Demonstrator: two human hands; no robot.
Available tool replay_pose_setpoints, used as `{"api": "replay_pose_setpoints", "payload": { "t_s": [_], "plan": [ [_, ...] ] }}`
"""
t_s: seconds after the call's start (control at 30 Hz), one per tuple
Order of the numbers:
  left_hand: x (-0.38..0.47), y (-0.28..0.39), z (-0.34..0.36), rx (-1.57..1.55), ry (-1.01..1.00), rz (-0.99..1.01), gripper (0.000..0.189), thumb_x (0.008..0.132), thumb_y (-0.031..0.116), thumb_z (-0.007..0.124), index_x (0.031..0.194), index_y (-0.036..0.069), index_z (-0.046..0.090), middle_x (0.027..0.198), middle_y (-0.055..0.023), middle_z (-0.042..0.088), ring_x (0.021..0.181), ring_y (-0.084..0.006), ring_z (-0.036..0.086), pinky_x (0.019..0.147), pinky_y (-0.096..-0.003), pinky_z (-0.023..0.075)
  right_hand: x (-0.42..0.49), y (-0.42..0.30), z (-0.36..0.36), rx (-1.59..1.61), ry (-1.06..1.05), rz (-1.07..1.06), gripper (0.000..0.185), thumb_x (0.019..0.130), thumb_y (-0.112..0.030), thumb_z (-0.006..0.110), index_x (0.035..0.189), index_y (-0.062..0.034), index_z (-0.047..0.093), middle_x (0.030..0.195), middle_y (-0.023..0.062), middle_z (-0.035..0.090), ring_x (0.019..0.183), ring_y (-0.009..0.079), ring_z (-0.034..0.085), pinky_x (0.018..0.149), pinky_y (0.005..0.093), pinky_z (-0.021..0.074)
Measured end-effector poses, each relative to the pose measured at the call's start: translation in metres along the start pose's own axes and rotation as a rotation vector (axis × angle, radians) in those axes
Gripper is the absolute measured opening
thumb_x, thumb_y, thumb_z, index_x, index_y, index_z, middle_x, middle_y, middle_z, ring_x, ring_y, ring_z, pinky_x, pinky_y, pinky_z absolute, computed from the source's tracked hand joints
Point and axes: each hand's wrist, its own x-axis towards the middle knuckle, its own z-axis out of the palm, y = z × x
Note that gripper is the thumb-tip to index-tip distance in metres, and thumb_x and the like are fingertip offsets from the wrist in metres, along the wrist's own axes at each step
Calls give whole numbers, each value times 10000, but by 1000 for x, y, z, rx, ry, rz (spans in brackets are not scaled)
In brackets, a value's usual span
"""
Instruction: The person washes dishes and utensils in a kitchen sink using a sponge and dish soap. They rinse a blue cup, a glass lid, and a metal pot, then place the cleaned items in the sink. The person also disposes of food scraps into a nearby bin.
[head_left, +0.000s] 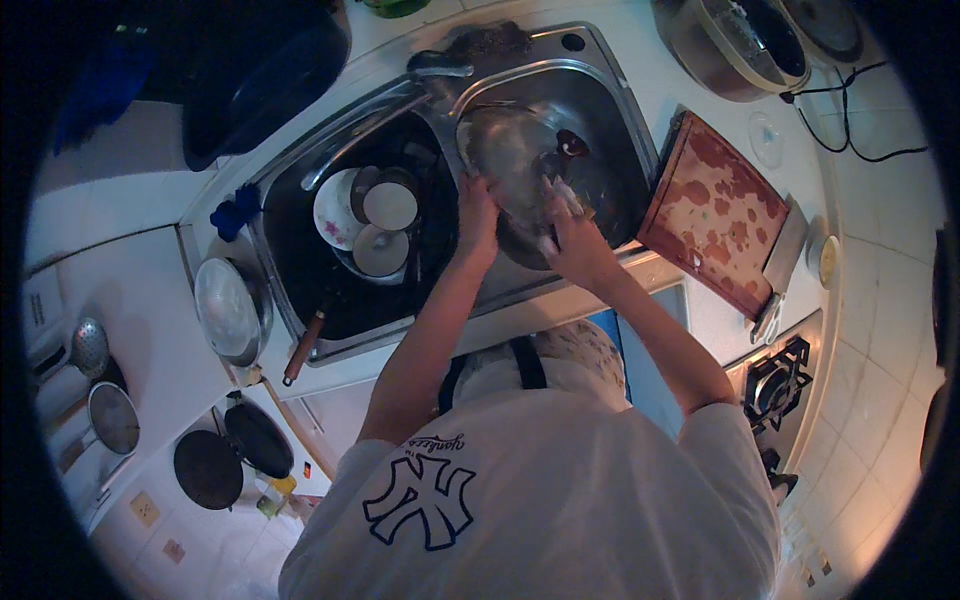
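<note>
Over the right basin of a double steel sink (637, 135), my left hand (478, 217) grips the near left rim of a large round metal vessel (506, 146), which is tilted in the basin. My right hand (568, 229) is at the vessel's right side, with a pale item (568, 196) between its fingers; what it is cannot be made out. Beyond that hand lies a small dark red object (572, 144). In the left basin, under the faucet (360, 142), sit stacked bowls (390, 206) and a plate with a pink pattern (334, 214).
Right of the sink are a stained wooden cutting board (712, 210), a cleaver (784, 247), scissors (768, 319) and a rice cooker pot (731, 49). A gas burner (778, 386) is at lower right. On the left are a lidded pan (227, 309) and a wooden handle (304, 349) over the sink edge.
</note>
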Motion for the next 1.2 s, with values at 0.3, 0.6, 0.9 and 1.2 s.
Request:
{"api": "replay_pose_setpoints", "payload": {
  "t_s": [0.3, 0.6, 0.9, 1.2],
  "plan": [
    [22, -26, 30, -18, 278, 296, 503, 994, 345, 313, 1349, -9, 275, 1176, -221, 547, 948, -275, 590, 744, -323, 521, 155, 33, 68, 124, 143, -149, 529, 831, -215, 549, 1299, -18, 398, 1184, 257, 539, 1072, 430, 524, 954, 475, 379],
    [9, -15, 41, -73, 303, 205, 549, 1004, 410, 268, 1311, -44, 289, 1155, -225, 557, 920, -284, 598, 756, -357, 509, 158, 45, 61, -81, -151, 310, 473, 875, -278, 465, 1277, -29, 442, 1247, 210, 513, 1137, 411, 501, 960, 466, 406],
    [12, -19, 34, 115, 388, 300, 587, 998, 452, 275, 1275, -46, 416, 1025, -178, 581, 953, -230, 569, 796, -315, 448, 109, 58, 60, 167, -9, -427, 446, 807, -129, 536, 1240, -33, 483, 1217, 221, 521, 1122, 407, 507, 936, 436, 434],
    [9, -20, 36, -162, 397, 153, 615, 982, 482, 308, 1310, -28, 409, 1047, -183, 568, 963, -249, 558, 829, -324, 444, 199, 35, 88, -531, -316, -109, 358, 787, -91, 521, 1136, -17, 553, 1037, 190, 620, 951, 320, 611, 797, 415, 505]
  ]
}}
